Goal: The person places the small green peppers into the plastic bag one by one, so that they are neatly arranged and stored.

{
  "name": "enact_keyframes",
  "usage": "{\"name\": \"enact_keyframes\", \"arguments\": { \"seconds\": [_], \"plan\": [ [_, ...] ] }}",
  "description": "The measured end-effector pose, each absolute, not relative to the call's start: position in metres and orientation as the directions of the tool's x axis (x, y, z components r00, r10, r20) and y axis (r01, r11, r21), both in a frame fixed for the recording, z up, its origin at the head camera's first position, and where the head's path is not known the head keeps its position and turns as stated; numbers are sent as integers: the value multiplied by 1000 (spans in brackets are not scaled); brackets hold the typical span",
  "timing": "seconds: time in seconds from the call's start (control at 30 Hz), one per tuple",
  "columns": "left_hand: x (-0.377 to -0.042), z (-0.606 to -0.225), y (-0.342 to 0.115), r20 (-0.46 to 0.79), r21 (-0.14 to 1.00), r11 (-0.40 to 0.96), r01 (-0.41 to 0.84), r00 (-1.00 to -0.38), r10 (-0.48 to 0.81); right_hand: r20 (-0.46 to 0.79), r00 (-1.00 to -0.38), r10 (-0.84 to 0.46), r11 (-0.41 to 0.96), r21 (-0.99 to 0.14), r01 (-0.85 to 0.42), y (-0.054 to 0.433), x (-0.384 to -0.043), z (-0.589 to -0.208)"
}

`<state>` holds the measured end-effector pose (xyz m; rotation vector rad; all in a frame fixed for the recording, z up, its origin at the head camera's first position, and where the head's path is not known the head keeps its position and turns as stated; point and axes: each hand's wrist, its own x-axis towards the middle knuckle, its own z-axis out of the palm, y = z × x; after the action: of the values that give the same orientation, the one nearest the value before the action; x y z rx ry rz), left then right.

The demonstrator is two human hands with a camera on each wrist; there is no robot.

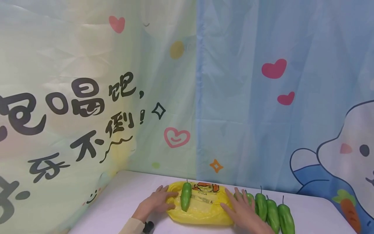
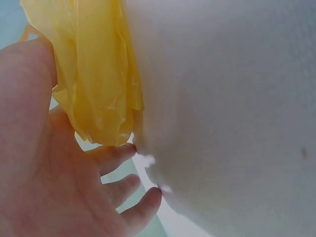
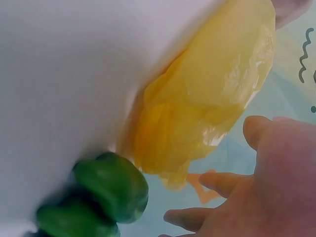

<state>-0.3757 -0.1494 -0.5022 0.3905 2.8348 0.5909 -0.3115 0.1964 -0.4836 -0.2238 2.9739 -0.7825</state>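
A yellow plastic bag lies flat on the table, printed on top, with one green pepper lying across its left part. At the bag's left edge is my left hand; in the left wrist view its fingers are spread around the end of the yellow plastic. My right hand is at the bag's right end, fingers spread. Seen from the right wrist, that hand has extended fingers beside the bag and grips nothing.
Several green peppers lie in a row right of the bag, partly behind my right hand. A small black object is by the left wrist. Printed curtains stand behind the white table.
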Motion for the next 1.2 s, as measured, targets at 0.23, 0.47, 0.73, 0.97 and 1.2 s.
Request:
{"name": "enact_keyframes", "arguments": {
  "seconds": [0.23, 0.47, 0.73, 0.97, 1.2],
  "plan": [
    [-376, -502, -148, -175, 423, 887, 185, -944, 281, -64, -988, -144, 859, -504, -92, 207, -310, -479],
    [-376, -501, -147, -175, 412, 891, 191, -943, 283, -77, -989, -125, 868, -492, -71, 218, -310, -479],
    [-374, -501, -146, -177, 420, 889, 183, -944, 279, -74, -993, -93, 875, -482, -46, 229, -309, -482],
    [-373, -498, -148, -160, 415, 884, 214, -940, 302, -100, -992, -72, 898, -440, -21, 243, -309, -483],
    [-372, -497, -148, -150, 401, 885, 235, -936, 317, -120, -991, -58, 913, -408, -4, 259, -307, -482]
  ]
}}
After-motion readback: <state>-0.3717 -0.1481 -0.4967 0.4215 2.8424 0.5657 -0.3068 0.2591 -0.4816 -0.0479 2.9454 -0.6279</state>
